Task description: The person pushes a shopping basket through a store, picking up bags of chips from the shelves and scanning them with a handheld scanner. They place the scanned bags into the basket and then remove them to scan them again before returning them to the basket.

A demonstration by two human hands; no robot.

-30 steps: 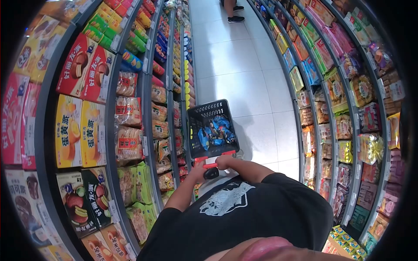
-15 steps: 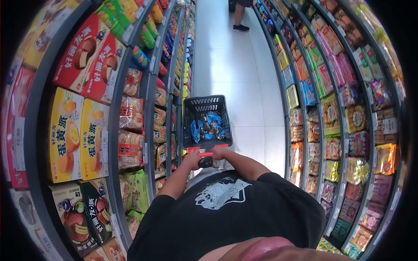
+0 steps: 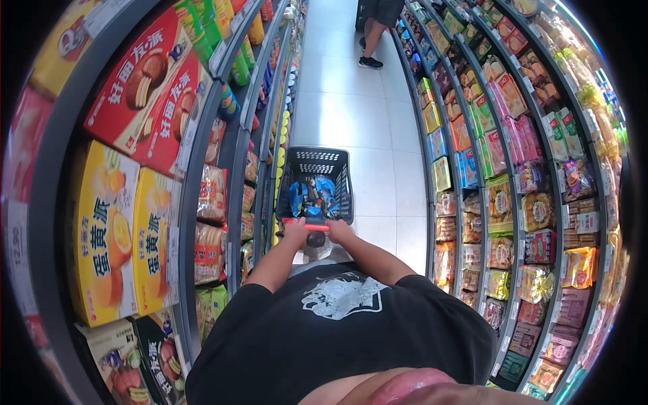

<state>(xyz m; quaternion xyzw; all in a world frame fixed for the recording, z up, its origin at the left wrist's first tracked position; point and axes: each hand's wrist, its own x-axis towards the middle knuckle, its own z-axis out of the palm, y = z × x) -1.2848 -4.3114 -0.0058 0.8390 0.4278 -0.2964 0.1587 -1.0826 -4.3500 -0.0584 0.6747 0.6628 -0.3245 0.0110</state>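
Both my hands are on the red handle point(image 3: 314, 226) of a shopping cart with a black plastic basket point(image 3: 345, 179). My left hand point(image 3: 294, 231) wraps round the handle's left end. Around the right end my right hand point(image 3: 339, 231) is closed. A dark round piece sits at the handle's middle, between the hands. Inside the basket lie several blue shiny packages point(image 3: 324, 192), crumpled together; their exact kind is too small to tell.
Close on my left runs a shelf with red boxes point(image 3: 145, 81), yellow boxes point(image 3: 101, 229) and bagged snacks point(image 3: 210, 246). Packaged biscuits point(image 3: 499, 202) fill the right shelves. A person point(image 3: 371, 47) stands in the aisle ahead, beside the right shelf. Pale tiled floor point(image 3: 388, 162) lies between the shelves.
The shelves have slid toward me as the cart and I moved forward along the aisle. More of the person ahead shows now. Both hands have stayed on the handle.
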